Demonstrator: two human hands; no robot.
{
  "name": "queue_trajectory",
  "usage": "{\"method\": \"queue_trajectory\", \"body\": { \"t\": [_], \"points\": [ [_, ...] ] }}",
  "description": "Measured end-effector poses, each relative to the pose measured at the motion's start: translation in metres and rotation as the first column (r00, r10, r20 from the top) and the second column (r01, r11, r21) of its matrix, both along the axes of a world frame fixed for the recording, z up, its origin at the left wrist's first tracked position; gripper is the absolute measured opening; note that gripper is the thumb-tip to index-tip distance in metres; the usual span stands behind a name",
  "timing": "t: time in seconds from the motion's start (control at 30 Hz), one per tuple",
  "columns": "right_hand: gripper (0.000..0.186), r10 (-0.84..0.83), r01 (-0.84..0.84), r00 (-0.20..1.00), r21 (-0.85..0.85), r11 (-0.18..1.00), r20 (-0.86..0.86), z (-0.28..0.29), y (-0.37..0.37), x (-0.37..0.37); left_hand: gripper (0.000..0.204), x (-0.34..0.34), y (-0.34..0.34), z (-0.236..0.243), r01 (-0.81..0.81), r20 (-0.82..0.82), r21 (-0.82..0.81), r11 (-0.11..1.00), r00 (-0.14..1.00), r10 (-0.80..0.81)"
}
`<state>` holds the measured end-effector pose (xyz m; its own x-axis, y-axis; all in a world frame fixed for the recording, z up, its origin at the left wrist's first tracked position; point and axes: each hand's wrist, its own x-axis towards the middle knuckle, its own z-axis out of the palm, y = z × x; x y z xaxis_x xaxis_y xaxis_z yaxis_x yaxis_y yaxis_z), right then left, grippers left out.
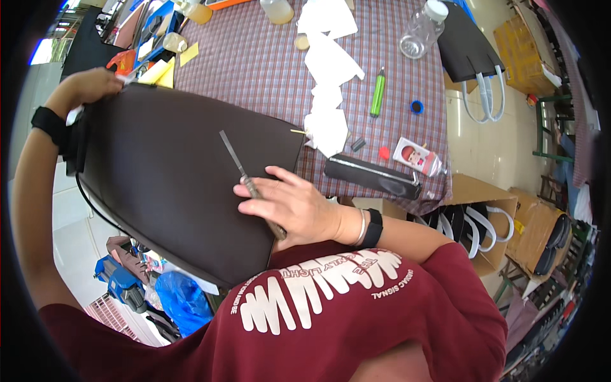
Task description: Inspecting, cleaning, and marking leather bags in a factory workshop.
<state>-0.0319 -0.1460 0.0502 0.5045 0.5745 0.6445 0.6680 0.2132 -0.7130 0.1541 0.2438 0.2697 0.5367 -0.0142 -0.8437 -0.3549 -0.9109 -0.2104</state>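
Observation:
A large dark brown leather bag [172, 153] lies across my lap and the near left edge of the table. At its far left end, my left hand [95, 86] is bent over the rim and grips it; some of its fingertips are hidden. My right hand [289, 204] rests over the bag's right part, closed around the handle of a tool with a narrow flat metal blade [233, 153]. The blade points up and left over the brown surface; whether it touches is not clear. Black trim and a thin black cord run along the bag's left side.
On the checked tablecloth [248, 70] lie white paper pieces [328, 130], a green pen-like tool [378, 94], a black zip pouch [372, 176] and a clear bottle [423, 32]. A black bag with grey handles [474, 51] hangs at the right edge. Below, a cardboard box [487, 204] holds strapped items.

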Motion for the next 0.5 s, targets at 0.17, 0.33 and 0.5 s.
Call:
{"method": "queue_trajectory", "body": {
  "t": [0.17, 0.33, 0.5],
  "points": [
    [0.076, -0.175, 0.175, 0.984, -0.032, 0.984, 0.008, -0.002, 0.017, 0.007, 0.041, 0.022, -0.049, -0.020, -0.169, 0.329, -0.187, 0.968, 0.917, 0.224],
    [0.071, -0.392, 0.390, 0.920, -0.045, 0.920, -0.021, 0.009, 0.026, 0.010, 0.049, -0.010, -0.050, 0.013, 0.212, 0.791, 0.130, 0.969, 0.567, -0.230],
    [0.055, -0.487, 0.486, 0.873, -0.104, 0.868, 0.017, -0.011, 0.037, 0.027, 0.063, -0.147, -0.043, -0.078, -0.124, 0.618, -0.726, 0.676, 0.314, 0.721]
  ]
}}
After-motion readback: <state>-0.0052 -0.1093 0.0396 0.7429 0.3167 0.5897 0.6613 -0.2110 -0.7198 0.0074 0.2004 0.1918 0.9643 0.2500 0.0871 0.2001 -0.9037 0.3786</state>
